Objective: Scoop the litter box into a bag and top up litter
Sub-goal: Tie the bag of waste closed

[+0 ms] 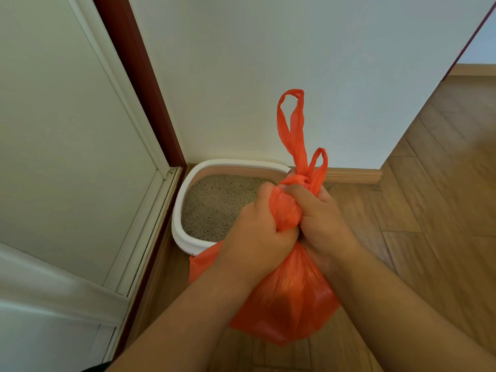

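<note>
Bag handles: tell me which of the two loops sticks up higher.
The left, longer handle loop, rising well above both hands; the other loop, to its right, is short and ends just above the right hand.

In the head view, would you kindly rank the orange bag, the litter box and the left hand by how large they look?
1. orange bag, though it is nearer the camera
2. litter box, partly hidden
3. left hand
</note>
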`<action>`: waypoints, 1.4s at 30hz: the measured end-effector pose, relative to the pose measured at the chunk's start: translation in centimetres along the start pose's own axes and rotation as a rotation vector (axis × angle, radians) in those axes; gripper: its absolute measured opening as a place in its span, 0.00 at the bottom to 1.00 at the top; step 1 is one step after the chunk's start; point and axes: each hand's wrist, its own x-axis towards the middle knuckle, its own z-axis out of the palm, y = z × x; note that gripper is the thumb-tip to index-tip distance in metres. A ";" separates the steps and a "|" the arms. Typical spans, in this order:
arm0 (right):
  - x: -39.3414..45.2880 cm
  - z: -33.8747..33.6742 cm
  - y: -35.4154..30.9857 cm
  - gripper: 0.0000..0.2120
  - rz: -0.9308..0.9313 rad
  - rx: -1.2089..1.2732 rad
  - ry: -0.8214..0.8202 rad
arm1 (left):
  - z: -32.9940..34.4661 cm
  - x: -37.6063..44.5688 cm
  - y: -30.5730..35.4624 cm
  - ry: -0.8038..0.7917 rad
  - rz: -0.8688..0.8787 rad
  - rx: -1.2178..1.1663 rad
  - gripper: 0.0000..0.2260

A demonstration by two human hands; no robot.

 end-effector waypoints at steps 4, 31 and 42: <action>-0.3 0.3 0.0 0.14 0.018 0.020 0.024 | 0.1 0.0 -0.2 0.007 0.015 -0.002 0.12; 0.5 -1.9 -2.6 0.21 -0.025 -0.348 -0.046 | -3.1 1.4 -1.8 -0.224 0.014 0.152 0.26; 0.3 -2.9 -1.9 0.34 -0.415 -1.017 0.167 | -3.8 1.3 -1.3 -0.230 -0.019 0.142 0.35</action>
